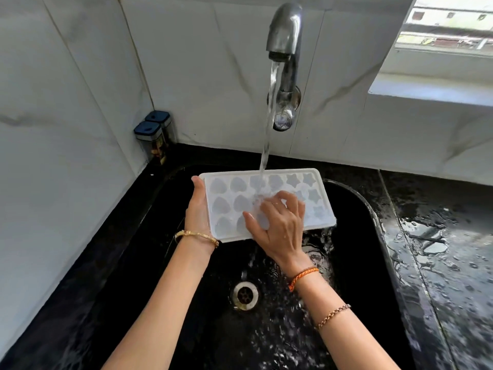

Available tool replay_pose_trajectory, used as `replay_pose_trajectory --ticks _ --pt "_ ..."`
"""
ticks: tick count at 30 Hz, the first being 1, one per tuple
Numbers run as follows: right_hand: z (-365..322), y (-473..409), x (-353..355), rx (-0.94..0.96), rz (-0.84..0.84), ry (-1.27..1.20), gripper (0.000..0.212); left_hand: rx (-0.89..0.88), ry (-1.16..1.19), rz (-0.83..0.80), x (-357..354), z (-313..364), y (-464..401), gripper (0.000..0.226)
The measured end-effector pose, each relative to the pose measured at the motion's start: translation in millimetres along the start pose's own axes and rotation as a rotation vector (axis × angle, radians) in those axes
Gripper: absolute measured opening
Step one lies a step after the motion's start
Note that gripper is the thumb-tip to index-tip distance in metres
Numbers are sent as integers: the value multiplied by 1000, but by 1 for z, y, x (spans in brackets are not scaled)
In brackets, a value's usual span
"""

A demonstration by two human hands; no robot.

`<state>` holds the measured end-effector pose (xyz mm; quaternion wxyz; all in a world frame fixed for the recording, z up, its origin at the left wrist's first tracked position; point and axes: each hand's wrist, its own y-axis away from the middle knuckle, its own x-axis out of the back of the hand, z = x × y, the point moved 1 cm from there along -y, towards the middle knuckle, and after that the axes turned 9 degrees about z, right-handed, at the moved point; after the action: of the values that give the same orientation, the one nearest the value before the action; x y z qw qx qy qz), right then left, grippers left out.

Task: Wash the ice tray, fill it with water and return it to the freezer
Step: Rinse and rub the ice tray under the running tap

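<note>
1. Head view: your left hand [198,206] holds the white ice tray [314,206] by its left short edge, thumb on the rim and the other fingers hidden beneath it. The tray hangs over the black sink [360,236], tilted, under the running stream from the metal tap [284,30].
2. Your right hand [280,225] rests on the tray's middle, fingers spread and bent, fingertips rubbing into the moulds; it grips nothing.
3. The tray looks like light, thin, translucent plastic, with heart-shaped cups on the left and star-shaped cups on the right. Wet, it will likely be slippery and may flex, so hold it by the flat rim at both short ends once it is full.
4. The granite counter [440,236] on the right is glossy and puddled. Two dark-lidded jars [152,140] stand in the tiled corner.
</note>
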<state>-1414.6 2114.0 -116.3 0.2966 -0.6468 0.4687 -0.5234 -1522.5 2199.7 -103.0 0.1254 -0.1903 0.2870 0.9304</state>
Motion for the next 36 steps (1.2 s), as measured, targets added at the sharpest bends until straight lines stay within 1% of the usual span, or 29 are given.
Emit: replay_pose_trajectory --ticks 2,3,6,8,9,11,13,15,18,19,21,23,24,27,28,29,30,33,34,36 --pt "0 0 0 -36 11 -26 40 -8 3 8 -1 0 0 70" --pt "1 0 -1 -29 -10 -32 40 -11 14 6 -1 0 0 69" --pt "4 -1 -2 103 -68 31 42 -27 -20 26 1 0 -1 70" --pt "6 -3 -2 158 4 92 42 -89 -187 108 3 0 -3 73" --pt "7 -3 -2 150 67 106 41 -87 -186 112 4 -2 -5 74" --pt "7 -2 -1 87 182 120 39 -8 -76 53 1 -4 -1 74" --pt "5 -1 -2 21 230 113 38 13 -9 48 0 -5 -1 74" --pt "5 0 -4 -2 192 98 37 7 -9 49 -1 -3 -2 75" --pt "5 0 -7 71 24 143 40 36 -5 66 1 -3 -4 75" --pt "5 -1 -8 100 2 153 41 44 -4 75 2 -4 -5 74" --pt "4 -2 -6 106 55 150 39 40 1 73 2 -8 -3 72" --pt "2 -4 -5 54 123 114 40 21 21 70 4 -9 -2 69" --pt "0 -5 -3 -5 136 90 40 11 24 76 4 -9 0 69" --pt "-2 -10 1 -253 125 -52 36 -21 31 77 12 -2 -1 66" --pt "2 -12 4 -293 95 -82 35 -34 39 55 16 0 0 64" --pt "8 -14 6 -274 49 -104 33 -54 36 41 19 1 0 61" --pt "10 -15 8 -209 7 -105 31 -80 12 46 25 5 1 58" --pt "13 -12 12 60 -171 24 31 -105 -36 80 31 10 3 55" --pt "12 -11 12 97 -236 48 32 -106 -43 77 31 12 1 53" --pt "5 -8 12 82 -358 48 30 -100 -25 65 30 14 1 51"
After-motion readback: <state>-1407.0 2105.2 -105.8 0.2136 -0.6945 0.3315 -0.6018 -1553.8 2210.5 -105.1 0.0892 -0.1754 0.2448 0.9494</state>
